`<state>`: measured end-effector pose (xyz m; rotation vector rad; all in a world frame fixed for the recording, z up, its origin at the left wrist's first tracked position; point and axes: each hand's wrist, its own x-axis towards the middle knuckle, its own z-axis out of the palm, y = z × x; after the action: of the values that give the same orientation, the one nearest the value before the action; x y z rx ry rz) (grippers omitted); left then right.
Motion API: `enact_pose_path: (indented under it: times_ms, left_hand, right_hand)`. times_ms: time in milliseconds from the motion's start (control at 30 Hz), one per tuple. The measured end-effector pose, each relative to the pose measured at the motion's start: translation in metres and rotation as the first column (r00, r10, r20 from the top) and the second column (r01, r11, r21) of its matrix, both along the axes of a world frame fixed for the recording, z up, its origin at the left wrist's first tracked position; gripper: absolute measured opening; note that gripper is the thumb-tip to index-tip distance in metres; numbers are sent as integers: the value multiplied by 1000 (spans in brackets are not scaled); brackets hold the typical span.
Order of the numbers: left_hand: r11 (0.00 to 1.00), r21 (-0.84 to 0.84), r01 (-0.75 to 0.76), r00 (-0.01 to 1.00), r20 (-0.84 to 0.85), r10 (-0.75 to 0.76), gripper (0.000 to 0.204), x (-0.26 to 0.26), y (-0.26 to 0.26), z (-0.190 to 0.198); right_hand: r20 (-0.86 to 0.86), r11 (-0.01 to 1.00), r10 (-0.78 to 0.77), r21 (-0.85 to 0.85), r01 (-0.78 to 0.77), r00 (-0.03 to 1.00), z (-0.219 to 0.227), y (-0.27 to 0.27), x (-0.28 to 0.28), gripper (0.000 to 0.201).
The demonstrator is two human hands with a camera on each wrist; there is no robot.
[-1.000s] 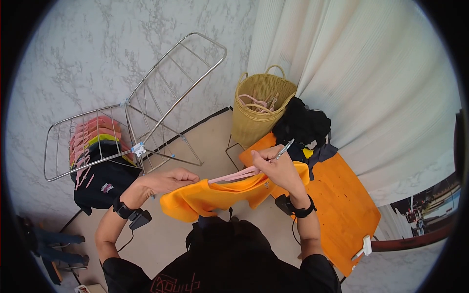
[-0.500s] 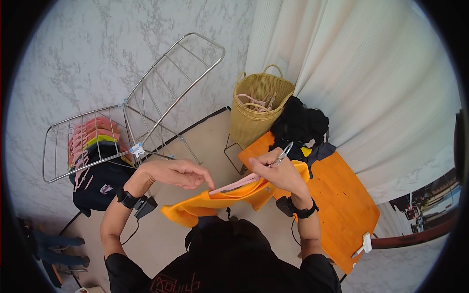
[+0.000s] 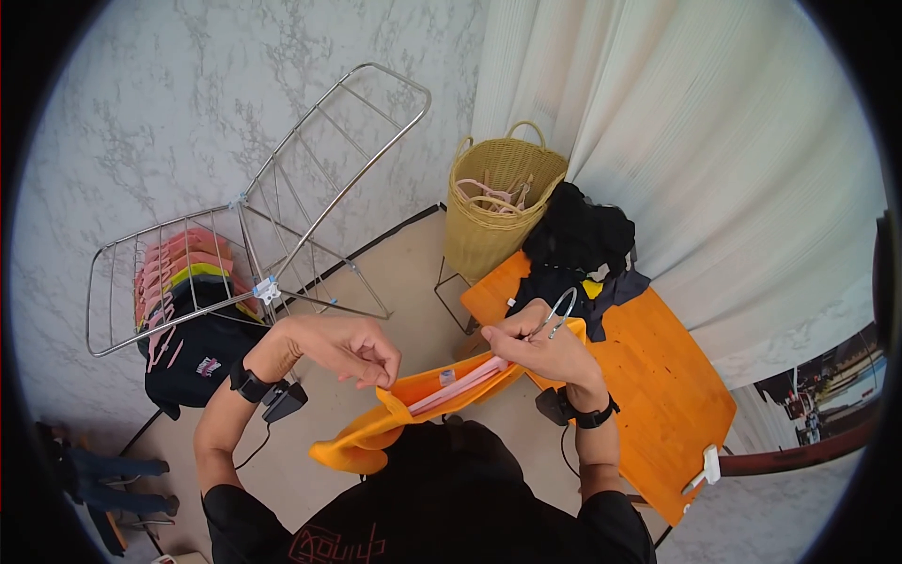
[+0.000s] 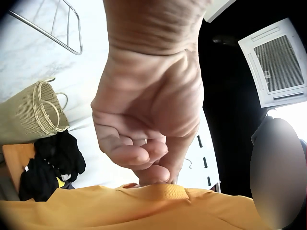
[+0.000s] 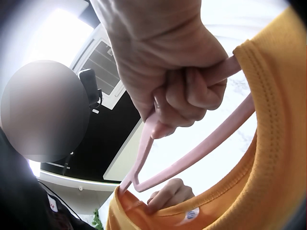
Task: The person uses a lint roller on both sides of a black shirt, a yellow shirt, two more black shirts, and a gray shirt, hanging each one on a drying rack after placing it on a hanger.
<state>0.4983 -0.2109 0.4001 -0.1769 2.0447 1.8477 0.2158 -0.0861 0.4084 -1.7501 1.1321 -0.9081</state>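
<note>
My right hand (image 3: 543,350) grips a pink clothes hanger (image 3: 460,387) near its top, and the metal hook (image 3: 566,305) sticks up past the fingers. An orange T-shirt (image 3: 352,449) hangs around the hanger, whose bars cross the neck opening in the right wrist view. At the other side of the neckline, my left hand (image 3: 340,350) pinches the collar (image 4: 168,191) between thumb and fingers. Its remaining fingers are curled in the left wrist view. A pale label (image 3: 446,378) shows inside the neck.
A metal drying rack (image 3: 310,235) stands at the left with several garments (image 3: 202,338) on pink hangers. Ahead, a wicker basket (image 3: 489,235) holds more hangers. Dark clothes (image 3: 578,235) are heaped on the orange table (image 3: 658,404) at right.
My left hand let go of the shirt's left side, rose with fingers extended, then took the collar. The neck opening is wider now, and the hook has turned more upright.
</note>
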Motion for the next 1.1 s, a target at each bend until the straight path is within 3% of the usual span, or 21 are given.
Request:
enact_pose_path:
  times_ms: [100, 167, 300, 367, 500, 567, 600, 667, 800, 867, 900, 967, 1000, 1067, 1100]
  left_hand:
    - [995, 73, -74, 994, -70, 79, 18, -3, 12, 6]
    - [992, 54, 110, 994, 16, -111, 18, -6, 12, 4]
    - [999, 37, 40, 999, 20, -41, 21, -4, 6, 7]
    - [996, -80, -48, 990, -138, 37, 23, 2, 6, 18]
    - [976, -216, -20, 963, -266, -39, 26, -19, 22, 45]
    - [854, -519, -28, 988, -145, -55, 27, -27, 27, 49]
    - [853, -521, -28, 988, -143, -55, 27, -28, 27, 48]
    - [721, -693, -13, 987, -123, -100, 25, -32, 26, 44]
    - [657, -750, -78, 994, -113, -10, 25, -33, 32, 46]
    - [675, -688, -265, 964, -169, 205, 29, -35, 37, 51]
    - [676, -689, -262, 965, -169, 201, 29, -34, 40, 49]
    - [486, -669, -563, 825, -422, 375, 36, -25, 48, 40]
    - [487, -670, -560, 828, -424, 368, 36, -20, 51, 33]
    - [257, -806, -534, 838, -462, 291, 41, -9, 58, 14]
    - [240, -856, -459, 877, -394, 274, 34, -6, 61, 7]
  right_hand:
    - [3, 1000, -8, 15, 8, 1000, -1, 0, -1, 40]
    - [7, 1000, 3, 12, -3, 1000, -2, -1, 0, 40]
    - [-26, 999, 2, 41, -1, 1000, -2, 2, -3, 42]
    - [-43, 999, -11, 49, 13, 999, -10, -3, -6, 41]
    - [-113, 993, -80, 82, 89, 990, -21, -13, -2, 41]
    - [-94, 995, -68, 69, 75, 993, -13, -12, -2, 42]
    - [-75, 996, -56, 58, 61, 996, -10, -12, -2, 43]
    - [-80, 995, -81, 51, 85, 993, -14, -13, 0, 43]
    - [-83, 991, -129, -55, 125, 988, -16, -12, -3, 46]
    - [-99, 986, -163, 2, 164, 982, -10, -12, -3, 47]
    - [-118, 977, -199, 54, 207, 973, -8, -11, -4, 48]
    - [-112, 974, -213, 57, 220, 971, -11, -12, -10, 49]
    - [-105, 971, -221, 64, 229, 970, -13, -13, -13, 50]
    - [-64, 966, -251, 43, 254, 966, -15, -14, -16, 50]
    - [-22, 962, -272, 24, 273, 962, -15, -14, -17, 50]
